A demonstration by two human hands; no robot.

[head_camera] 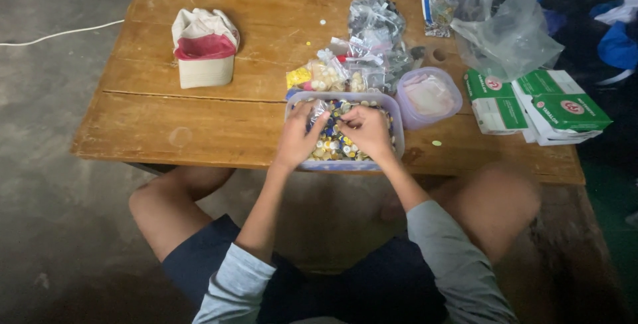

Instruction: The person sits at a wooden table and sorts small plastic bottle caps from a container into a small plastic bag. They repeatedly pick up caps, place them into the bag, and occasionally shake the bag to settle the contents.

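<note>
A clear rectangular tub (pixel 396 112) full of small mixed-colour buttons (pixel 334 146) sits at the near edge of a low wooden table (pixel 199 124). Both my hands are over it. My left hand (pixel 299 136) pinches a small clear plastic bag (pixel 318 108) at the tub's far left corner. My right hand (pixel 366 131) hovers over the buttons with its fingers curled together, fingertips close to the bag; whether it holds a button is too small to tell.
Behind the tub lie small bags of sorted buttons (pixel 327 77) and crumpled clear bags (pixel 376 26). A round lidded container (pixel 429 96) stands to the right, green-and-white boxes (pixel 539 103) further right, a folded cap (pixel 203 47) at the left. Loose buttons dot the wood.
</note>
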